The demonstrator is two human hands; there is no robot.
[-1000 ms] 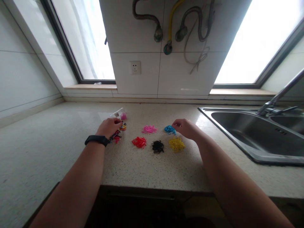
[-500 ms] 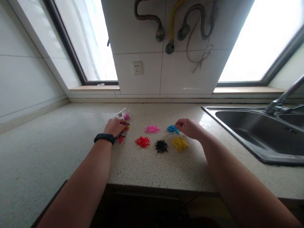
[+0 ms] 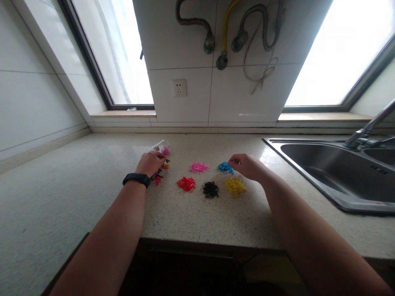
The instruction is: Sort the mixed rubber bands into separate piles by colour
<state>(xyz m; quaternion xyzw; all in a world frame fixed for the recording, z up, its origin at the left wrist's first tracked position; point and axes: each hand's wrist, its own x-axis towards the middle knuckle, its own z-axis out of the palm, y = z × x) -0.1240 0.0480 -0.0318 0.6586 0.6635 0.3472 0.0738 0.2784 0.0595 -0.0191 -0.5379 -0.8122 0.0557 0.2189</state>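
Note:
My left hand (image 3: 150, 163), with a black wristband, is over a mixed heap of small coloured pieces (image 3: 158, 179) that look like little rubber bands. Its thumb and fingers are pinched together; anything between them is too small to make out. My right hand (image 3: 246, 165) has its fingertips closed at the edge of a blue pile (image 3: 225, 167), and what they grip is hidden. Between the hands are a pink pile (image 3: 199, 167), a red pile (image 3: 186, 184) and a black pile (image 3: 210, 189). A yellow pile (image 3: 235, 187) lies just in front of the blue one.
A clear plastic bag (image 3: 158, 145) with a pink ball-like thing (image 3: 165, 150) lies behind my left hand. At the right, a steel sink (image 3: 308, 172) with a tap (image 3: 361, 133) is set into the speckled countertop (image 3: 185, 222). Tiled wall and windows stand behind.
The whole view has shifted very slightly. My left fingers have drawn back a little, showing more of the yellow and orange pieces; my right hand stays at the blue pile.

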